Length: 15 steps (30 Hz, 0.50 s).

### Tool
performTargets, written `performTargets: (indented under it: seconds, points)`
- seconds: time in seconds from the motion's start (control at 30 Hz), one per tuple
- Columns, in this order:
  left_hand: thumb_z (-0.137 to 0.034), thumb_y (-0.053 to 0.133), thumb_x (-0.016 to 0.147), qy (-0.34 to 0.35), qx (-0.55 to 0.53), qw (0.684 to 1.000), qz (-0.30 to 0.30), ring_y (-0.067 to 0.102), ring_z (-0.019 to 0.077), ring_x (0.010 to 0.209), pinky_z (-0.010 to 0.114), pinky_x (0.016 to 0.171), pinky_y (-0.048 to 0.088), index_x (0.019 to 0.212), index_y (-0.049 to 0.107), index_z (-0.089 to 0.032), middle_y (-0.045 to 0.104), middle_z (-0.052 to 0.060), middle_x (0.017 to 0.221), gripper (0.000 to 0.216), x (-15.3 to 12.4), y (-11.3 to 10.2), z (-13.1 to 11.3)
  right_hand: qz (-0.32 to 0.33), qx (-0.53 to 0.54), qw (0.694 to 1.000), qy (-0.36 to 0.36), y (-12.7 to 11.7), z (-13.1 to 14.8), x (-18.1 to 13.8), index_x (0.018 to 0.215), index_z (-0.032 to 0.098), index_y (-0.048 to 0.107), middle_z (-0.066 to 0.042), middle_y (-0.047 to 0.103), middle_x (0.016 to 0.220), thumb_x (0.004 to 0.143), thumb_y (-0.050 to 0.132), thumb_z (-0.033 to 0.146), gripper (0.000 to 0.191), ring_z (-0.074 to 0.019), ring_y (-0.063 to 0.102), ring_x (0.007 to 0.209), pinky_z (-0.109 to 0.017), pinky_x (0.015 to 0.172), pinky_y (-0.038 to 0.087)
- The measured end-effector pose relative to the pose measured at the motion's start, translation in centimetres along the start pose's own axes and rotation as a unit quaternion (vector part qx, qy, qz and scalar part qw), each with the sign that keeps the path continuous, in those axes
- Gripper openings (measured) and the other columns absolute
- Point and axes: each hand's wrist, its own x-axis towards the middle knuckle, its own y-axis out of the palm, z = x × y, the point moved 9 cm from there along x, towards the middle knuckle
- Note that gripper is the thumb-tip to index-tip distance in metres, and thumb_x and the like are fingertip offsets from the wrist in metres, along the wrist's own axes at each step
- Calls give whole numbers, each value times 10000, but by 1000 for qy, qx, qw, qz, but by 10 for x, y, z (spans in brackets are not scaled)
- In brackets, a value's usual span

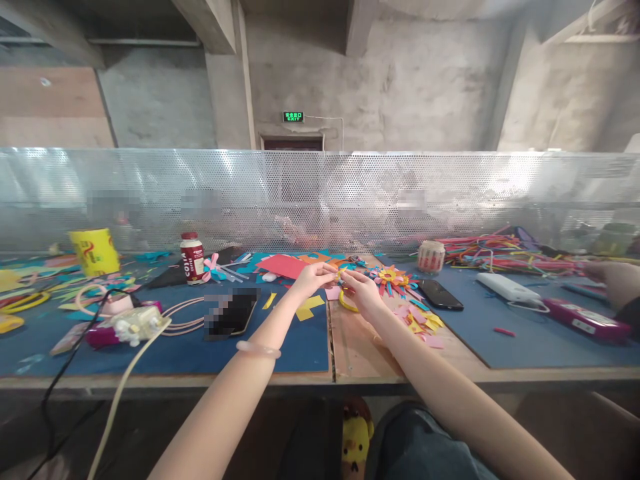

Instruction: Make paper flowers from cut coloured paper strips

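Over the middle of the table, my left hand and my right hand come together, fingertips nearly touching. Both pinch a small yellow piece, probably paper, mostly hidden by the fingers. Just under my right hand is a yellow ring-shaped thing, partly covered. Beyond the left hand lies a red sheet of paper. Right of my right hand sits a layered paper flower in yellow, orange and blue. Small pink and yellow paper pieces are heaped beside my right forearm.
At left are a black phone, a coffee bottle, a yellow tub and a corded plug. Another phone, a jar and a white power strip lie right. Another person's hand reaches in there. A perforated metal screen borders the back.
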Motion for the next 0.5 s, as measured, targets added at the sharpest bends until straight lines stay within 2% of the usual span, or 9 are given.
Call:
performTargets:
  seconds: [0.2, 0.4, 0.5]
  points:
    - [-287, 617, 737, 10, 8, 1000, 9, 606, 149, 712, 305, 670, 521, 861, 580, -145, 603, 43, 772, 192, -1, 1, -3, 9, 32, 999, -5, 2, 0, 1, 773, 184, 676, -7, 607, 746, 591, 735, 367, 265, -103, 532, 644, -233, 595, 394]
    - [-292, 669, 702, -1, 17, 1000, 14, 618, 177, 820, 304, 700, 509, 896, 556, -155, 605, 75, 918, 263, -2, 7, -4, -5, 44, 999, -1, 2, 3, -1, 714, 187, 657, 6, 591, 647, 559, 739, 385, 265, -112, 521, 602, -246, 580, 393]
    - [-290, 691, 681, 9, 20, 1000, 15, 623, 177, 794, 308, 691, 504, 894, 532, -162, 615, 61, 860, 296, -2, 10, -6, -2, 41, 999, -1, 2, 2, -1, 729, 181, 656, -8, 603, 685, 571, 732, 390, 273, -112, 529, 618, -240, 584, 398]
